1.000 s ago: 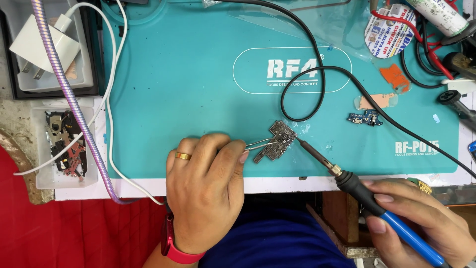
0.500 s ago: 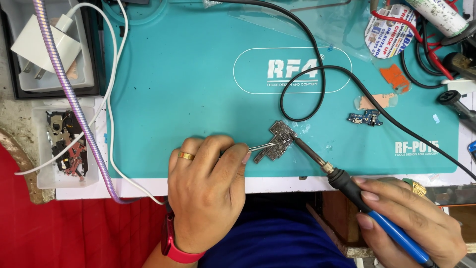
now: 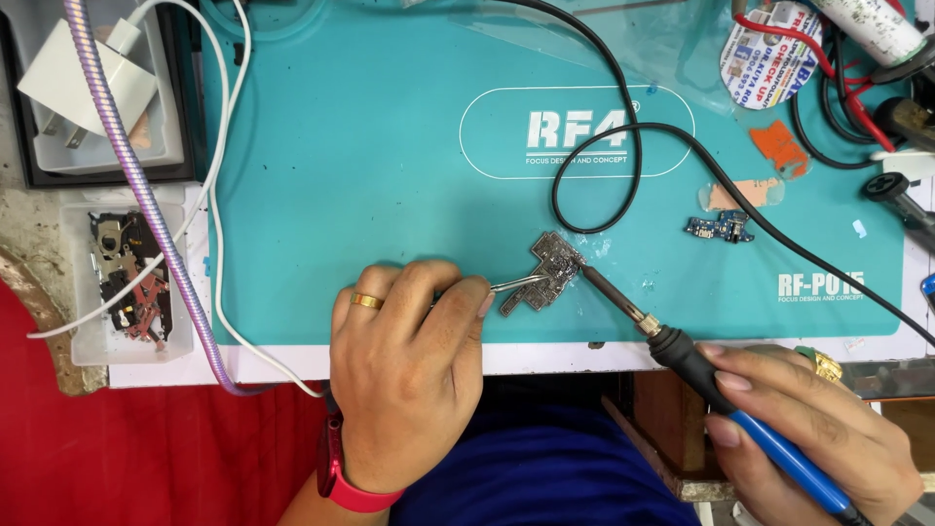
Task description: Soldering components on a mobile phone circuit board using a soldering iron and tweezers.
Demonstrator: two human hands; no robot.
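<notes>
- Gripping a pair of metal tweezers [image 3: 514, 284], the left hand [image 3: 407, 375] is resting on the near edge of the teal work mat [image 3: 390, 175], fingers closed narrow around the tool.
- The tweezer tips are pinning a small silvery circuit board [image 3: 543, 273], which is lying flat on the mat near its front edge, a little right of the middle.
- The right hand [image 3: 813, 429] is wrapping closed around the blue handle of a soldering iron [image 3: 682, 353], just off the mat's front right edge; the iron's tip is touching the right side of the board.
- The iron's black cord [image 3: 623, 146] is looping across the mat behind the board, passing close to it but not crossing over it.
- 1 small blue board piece [image 3: 719, 229] is sitting apart to the right, with 2 scraps of orange tape [image 3: 777, 146] beyond it toward the far right corner.
- A white cable [image 3: 226, 195] and a purple braided cable [image 3: 146, 185] are running down the mat's left edge.
- A clear tray of dark phone parts [image 3: 125, 278] is sitting off the left edge, with a white charger plug [image 3: 88, 88] behind it in another tray.
</notes>
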